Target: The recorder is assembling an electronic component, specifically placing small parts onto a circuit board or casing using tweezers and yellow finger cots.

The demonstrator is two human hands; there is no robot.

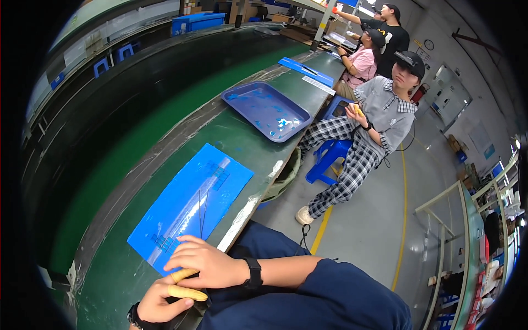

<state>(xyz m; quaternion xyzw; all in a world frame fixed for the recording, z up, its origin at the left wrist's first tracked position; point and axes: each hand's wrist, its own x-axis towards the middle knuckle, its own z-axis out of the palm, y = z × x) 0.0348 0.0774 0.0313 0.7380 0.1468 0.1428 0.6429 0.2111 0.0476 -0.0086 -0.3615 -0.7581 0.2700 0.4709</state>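
My left hand [159, 301] is at the table's near edge, its thumb pressed along a finger in a yellow finger cot [187, 293]. Whatever lies between them, if anything, is hidden. Over it reaches my right hand [206, 263], fingers loosely bent and apart, touching the near corner of a blue sheet [148, 225]. A second yellow finger cot [184, 275] shows where the hands meet; I cannot tell whose finger wears it. On the sheet lie dark thin tweezers [202, 212], a clear strip [184, 220] and small dark grid-like pieces [163, 243].
Further along the green table [187, 146] sits a dark blue tray [264, 91] with small blue bits, then another blue sheet [305, 71]. To the right, a seated person [379, 115] holds something yellow near a blue stool [330, 159]. A bag-lined bin [283, 179] stands beside the table.
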